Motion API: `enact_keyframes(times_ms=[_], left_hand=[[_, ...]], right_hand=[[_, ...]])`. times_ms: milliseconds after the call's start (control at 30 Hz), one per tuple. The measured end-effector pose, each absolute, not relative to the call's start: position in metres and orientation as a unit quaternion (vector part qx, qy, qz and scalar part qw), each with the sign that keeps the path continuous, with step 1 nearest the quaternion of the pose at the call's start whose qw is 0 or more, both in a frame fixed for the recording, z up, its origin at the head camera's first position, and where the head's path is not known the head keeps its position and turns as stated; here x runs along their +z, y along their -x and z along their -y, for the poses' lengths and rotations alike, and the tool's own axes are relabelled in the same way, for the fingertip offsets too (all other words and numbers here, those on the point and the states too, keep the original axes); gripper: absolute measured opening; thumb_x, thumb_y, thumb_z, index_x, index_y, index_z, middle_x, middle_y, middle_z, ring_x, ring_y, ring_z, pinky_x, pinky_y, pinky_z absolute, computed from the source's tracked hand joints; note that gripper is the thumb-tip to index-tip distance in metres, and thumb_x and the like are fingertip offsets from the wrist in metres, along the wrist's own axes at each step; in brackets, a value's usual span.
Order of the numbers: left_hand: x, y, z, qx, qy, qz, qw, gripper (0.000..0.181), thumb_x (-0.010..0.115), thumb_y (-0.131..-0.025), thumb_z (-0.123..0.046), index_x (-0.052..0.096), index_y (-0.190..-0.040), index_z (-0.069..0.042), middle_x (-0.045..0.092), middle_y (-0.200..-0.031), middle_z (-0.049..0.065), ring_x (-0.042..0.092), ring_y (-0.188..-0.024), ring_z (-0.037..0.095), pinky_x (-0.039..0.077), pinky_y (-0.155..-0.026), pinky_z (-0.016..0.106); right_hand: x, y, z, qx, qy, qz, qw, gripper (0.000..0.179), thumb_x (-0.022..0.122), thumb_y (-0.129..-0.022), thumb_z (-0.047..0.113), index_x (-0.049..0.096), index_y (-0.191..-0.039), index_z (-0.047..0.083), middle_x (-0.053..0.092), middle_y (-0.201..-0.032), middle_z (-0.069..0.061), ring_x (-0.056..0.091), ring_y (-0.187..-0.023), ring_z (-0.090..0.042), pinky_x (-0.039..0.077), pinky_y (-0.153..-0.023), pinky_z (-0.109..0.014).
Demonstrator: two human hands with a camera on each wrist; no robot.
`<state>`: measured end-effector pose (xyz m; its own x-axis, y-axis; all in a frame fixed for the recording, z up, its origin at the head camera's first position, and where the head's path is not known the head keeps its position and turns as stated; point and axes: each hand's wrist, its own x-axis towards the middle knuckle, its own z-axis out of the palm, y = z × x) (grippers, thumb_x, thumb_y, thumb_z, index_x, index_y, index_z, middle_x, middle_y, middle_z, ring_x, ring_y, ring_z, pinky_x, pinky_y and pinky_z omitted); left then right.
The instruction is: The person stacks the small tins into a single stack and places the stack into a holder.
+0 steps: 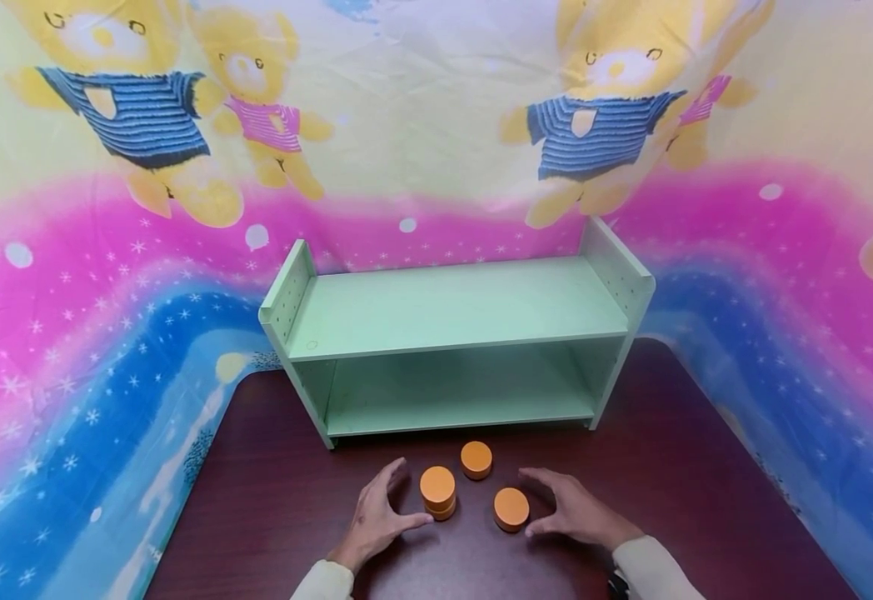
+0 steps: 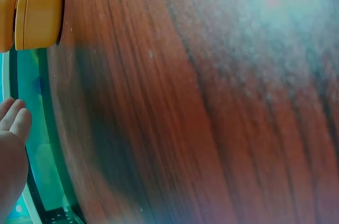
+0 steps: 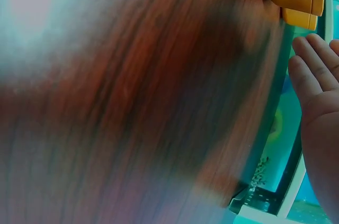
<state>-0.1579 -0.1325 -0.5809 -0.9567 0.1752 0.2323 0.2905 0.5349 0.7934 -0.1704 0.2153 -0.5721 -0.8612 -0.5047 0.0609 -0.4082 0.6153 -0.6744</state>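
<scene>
Short, round orange containers, each with a seam like a lid's, stand in front of the shelf. Two are stacked in one pile (image 1: 437, 490), the upper sitting on the lower. My left hand (image 1: 379, 515) is just left of the pile, fingers spread and thumb tip close to it. Another orange container (image 1: 511, 509) stands alone to the right. My right hand (image 1: 573, 510) is beside that one, thumb and fingers apart; whether the thumb touches it I cannot tell. Farther back, between the two, is a single container (image 1: 476, 460). Neither hand grips anything.
A pale green two-level shelf (image 1: 459, 308) with raised side panels stands at the back of the dark wood table (image 1: 256, 500). Behind and on both sides hangs a cloth (image 1: 421, 150) printed with cartoon bears. Light glares off the tabletop in the wrist views.
</scene>
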Motion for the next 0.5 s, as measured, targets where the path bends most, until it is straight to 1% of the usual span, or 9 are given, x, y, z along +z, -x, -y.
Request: enact_keyframes(times_ms=[133,267,500], left_hand=[[-0.582,0.159,0.131,-0.491,0.140,0.858,0.051,0.095,0.087,-0.059,-0.039,0.043,-0.133,0.002,0.053,-0.129,0.016,0.054,-0.114,0.031,0.048,-0.094,0.039],[-0.585,0.159,0.129,-0.522,0.147,0.840,0.033,0.091,0.087,-0.061,-0.033,0.043,-0.132,0.003,0.052,-0.129,0.018,0.053,-0.115,0.032,0.047,-0.095,0.038],[-0.591,0.160,0.126,-0.554,0.154,0.818,0.026,0.087,0.087,-0.062,-0.029,0.046,-0.131,0.004,0.054,-0.127,0.016,0.053,-0.115,0.029,0.047,-0.095,0.035]], right_hand=[[-0.574,0.171,-0.214,-0.360,0.258,-0.894,0.069,0.086,0.080,-0.066,0.048,0.049,-0.132,0.004,0.057,-0.126,-0.005,0.051,-0.117,-0.026,0.044,-0.096,-0.048],[-0.575,0.171,-0.212,-0.374,0.261,-0.886,0.081,0.083,0.080,-0.067,0.046,0.049,-0.131,0.003,0.058,-0.125,-0.006,0.052,-0.116,-0.026,0.045,-0.095,-0.045],[-0.578,0.172,-0.211,-0.388,0.264,-0.878,0.092,0.080,0.081,-0.068,0.042,0.050,-0.130,0.002,0.058,-0.125,-0.005,0.054,-0.114,-0.021,0.046,-0.096,-0.042]])
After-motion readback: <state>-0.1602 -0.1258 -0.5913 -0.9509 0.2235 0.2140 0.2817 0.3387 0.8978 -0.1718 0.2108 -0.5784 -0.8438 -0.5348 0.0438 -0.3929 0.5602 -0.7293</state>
